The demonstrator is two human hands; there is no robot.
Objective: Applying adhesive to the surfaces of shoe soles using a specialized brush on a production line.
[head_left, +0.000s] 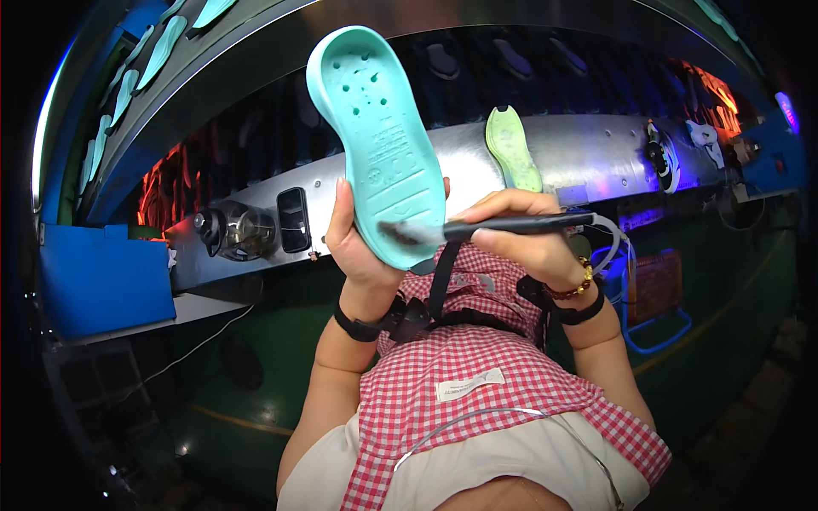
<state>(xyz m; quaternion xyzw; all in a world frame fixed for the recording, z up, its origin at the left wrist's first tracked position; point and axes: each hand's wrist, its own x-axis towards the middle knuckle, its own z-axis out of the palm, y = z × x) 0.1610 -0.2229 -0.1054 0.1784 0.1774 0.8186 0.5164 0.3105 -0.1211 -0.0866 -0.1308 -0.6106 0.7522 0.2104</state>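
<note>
the left hand (363,260) grasps the teal shoe sole (388,140) by its edges, held up in front of the metal desk (588,155), apparently so its recessed face lies open to the brush (520,224), which the right hand (538,252) pinches pen-like, perhaps for finer control.

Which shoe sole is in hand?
The turquoise sole gripped by the left hand, under the brush in the right hand. The yellow-green sole lies on the metal bench; other turquoise soles sit upper left.
</note>
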